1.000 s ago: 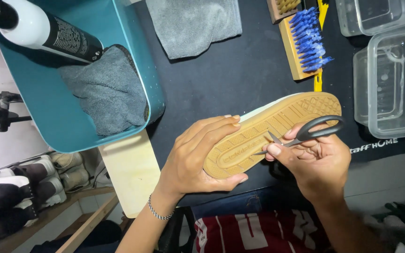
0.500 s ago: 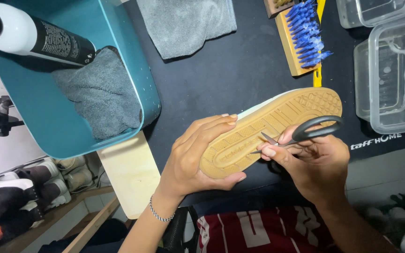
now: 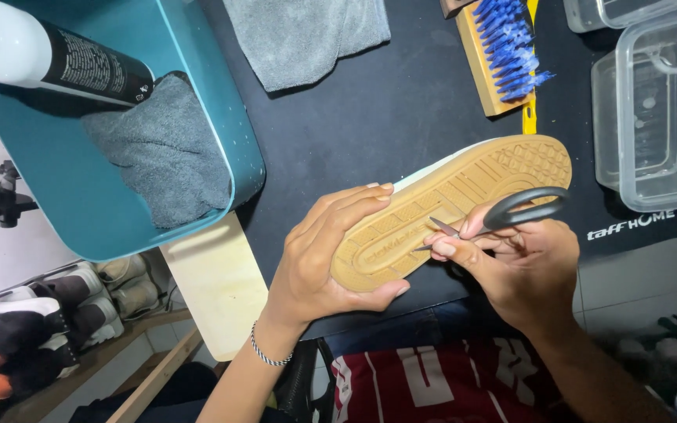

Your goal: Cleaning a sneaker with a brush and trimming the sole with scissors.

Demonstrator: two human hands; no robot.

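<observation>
A black table (image 3: 370,133) carries a teal tub (image 3: 119,227), grey cloth (image 3: 307,35), blue-bristled brush (image 3: 503,55) and clear containers (image 3: 660,117).

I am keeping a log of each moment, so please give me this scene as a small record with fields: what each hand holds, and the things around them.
left hand: the left hand grips the heel end of a shoe turned upside down, its tan rubber sole facing up
right hand: the right hand holds grey-handled scissors, blade tips on the sole grooves
surface: black table mat
left side: teal plastic tub with a grey cloth inside
far edge: wooden brush with blue bristles
right side: clear plastic containers
</observation>
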